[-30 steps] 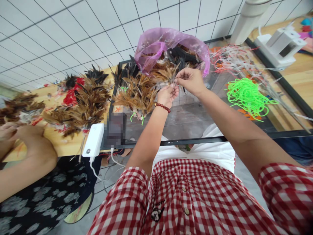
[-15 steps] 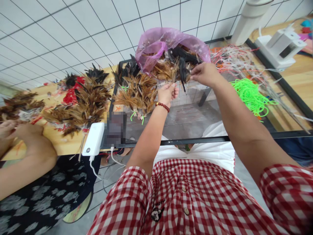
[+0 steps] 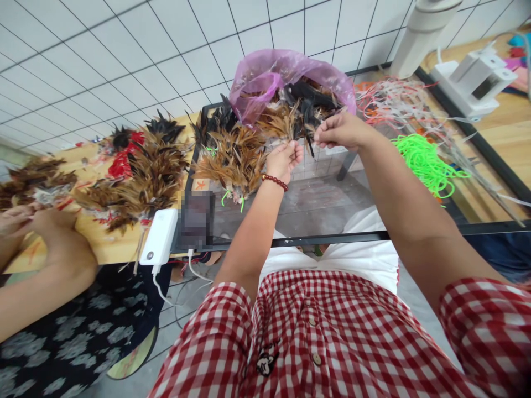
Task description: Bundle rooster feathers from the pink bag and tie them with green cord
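Running lengthwise from the mouth of the translucent purple plastic bag (image 3: 265, 62) toward the near side, a slender glossy black feather (image 3: 309, 117): lying between both hands, nearer the right hand (image 3: 338, 132). Thumb and fingertips together there, just left of them the feather; cannot tell whether gripped. Apparently pinched by the left hand (image 3: 284, 157), in front of the bag: a small bunch of tan-brown feathers (image 3: 279, 120), tips bagward. Right of the bag, nearer: a tangled heap of neon-green cord (image 3: 427, 163).
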The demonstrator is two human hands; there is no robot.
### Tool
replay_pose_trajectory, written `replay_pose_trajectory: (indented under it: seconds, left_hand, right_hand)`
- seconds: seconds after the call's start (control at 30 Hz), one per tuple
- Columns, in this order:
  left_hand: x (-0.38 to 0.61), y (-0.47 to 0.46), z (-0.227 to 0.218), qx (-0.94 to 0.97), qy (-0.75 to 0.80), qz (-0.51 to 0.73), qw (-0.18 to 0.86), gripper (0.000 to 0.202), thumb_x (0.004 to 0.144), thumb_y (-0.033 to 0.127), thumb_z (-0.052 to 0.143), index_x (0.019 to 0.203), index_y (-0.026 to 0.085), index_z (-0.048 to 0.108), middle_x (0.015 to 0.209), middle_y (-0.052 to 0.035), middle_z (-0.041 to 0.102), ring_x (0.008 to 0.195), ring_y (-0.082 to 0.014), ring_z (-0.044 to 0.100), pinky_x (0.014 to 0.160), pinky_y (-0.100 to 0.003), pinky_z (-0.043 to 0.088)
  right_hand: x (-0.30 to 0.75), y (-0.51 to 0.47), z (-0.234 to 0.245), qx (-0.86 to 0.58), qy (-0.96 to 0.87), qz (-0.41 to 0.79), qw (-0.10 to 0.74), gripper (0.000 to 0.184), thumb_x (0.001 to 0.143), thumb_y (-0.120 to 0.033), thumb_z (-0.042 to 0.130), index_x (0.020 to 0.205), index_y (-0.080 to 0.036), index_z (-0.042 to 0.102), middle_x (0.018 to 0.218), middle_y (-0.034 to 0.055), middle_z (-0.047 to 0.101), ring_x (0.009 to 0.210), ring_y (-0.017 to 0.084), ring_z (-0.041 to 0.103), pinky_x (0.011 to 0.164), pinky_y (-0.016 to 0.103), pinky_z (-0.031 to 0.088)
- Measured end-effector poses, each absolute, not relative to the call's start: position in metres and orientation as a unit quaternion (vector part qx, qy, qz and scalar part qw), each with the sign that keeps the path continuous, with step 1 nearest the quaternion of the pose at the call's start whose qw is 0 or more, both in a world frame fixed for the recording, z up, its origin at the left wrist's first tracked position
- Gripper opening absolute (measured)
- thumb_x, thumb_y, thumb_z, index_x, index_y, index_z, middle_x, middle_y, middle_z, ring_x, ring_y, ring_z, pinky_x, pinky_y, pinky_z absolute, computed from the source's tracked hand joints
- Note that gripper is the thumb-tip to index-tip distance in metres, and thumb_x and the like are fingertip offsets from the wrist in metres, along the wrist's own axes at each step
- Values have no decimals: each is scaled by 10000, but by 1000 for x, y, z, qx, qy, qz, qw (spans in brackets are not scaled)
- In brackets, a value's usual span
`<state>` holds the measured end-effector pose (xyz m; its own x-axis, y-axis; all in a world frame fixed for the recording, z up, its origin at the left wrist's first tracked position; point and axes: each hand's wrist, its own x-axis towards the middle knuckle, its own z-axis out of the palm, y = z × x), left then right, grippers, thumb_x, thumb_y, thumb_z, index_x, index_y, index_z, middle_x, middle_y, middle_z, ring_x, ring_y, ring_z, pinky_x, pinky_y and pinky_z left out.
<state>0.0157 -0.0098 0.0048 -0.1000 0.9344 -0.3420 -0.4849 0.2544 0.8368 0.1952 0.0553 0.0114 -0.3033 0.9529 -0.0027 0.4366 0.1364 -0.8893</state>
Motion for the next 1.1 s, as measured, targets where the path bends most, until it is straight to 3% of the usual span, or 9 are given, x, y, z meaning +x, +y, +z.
replay_pose_trajectory:
  seconds: [0.13, 0.33, 0.63, 0.7, 0.87, 1.1]
  left_hand:
    - [16, -11, 7, 210, 468, 544, 664, 185, 949, 146, 622, 770, 122, 661, 718, -31, 724, 696, -72, 702, 847, -221, 566]
    - [14, -8, 3, 200, 460, 526, 687, 185, 942, 143, 632, 761, 123, 667, 705, -28, 716, 739, -69, 711, 872, -197, 560]
    - [13, -9, 6, 210, 470, 532, 672, 60, 913, 145, 677, 864, 142, 713, 620, 32, 636, 546, -20, 589, 678, -128, 523]
    - [11, -8, 7, 184, 469, 566, 653, 49, 913, 159, 683, 937, 150, 725, 631, 36, 636, 552, -18, 591, 676, -123, 525]
    - [7, -3, 8, 151, 468, 615, 617, 101, 951, 160, 629, 938, 153, 729, 664, 25, 655, 585, -13, 611, 705, -112, 535]
    - [7, -1, 6, 141, 475, 621, 607, 154, 942, 178, 652, 1065, 176, 745, 771, -2, 717, 709, -39, 688, 762, -137, 564]
  right_hand:
    - [171, 42, 17, -433, -657, 475, 395, 222, 728, -311, 875, 738, -197, 685, 688, 24, 689, 671, 154, 645, 657, 308, 543]
    - [161, 43, 9, -436, -705, 383, 408, 136, 740, -236, 816, 739, -194, 687, 716, 18, 684, 753, 182, 647, 719, 335, 546]
    - [158, 51, -3, -495, -712, 287, 407, 112, 859, -267, 663, 876, -178, 728, 858, 62, 732, 843, 216, 677, 788, 369, 544]
    - [162, 52, -4, -529, -727, 228, 374, 142, 868, -235, 625, 902, -172, 748, 925, 85, 751, 902, 245, 691, 845, 396, 539]
    - [167, 45, -5, -580, -784, 143, 169, 193, 805, -181, 644, 932, -188, 790, 1019, 122, 774, 1021, 327, 696, 898, 433, 536]
    - [168, 37, -7, -570, -799, 57, 184, 446, 939, -200, 441, 1313, -231, 682, 1289, 132, 670, 1106, 330, 631, 885, 441, 500]
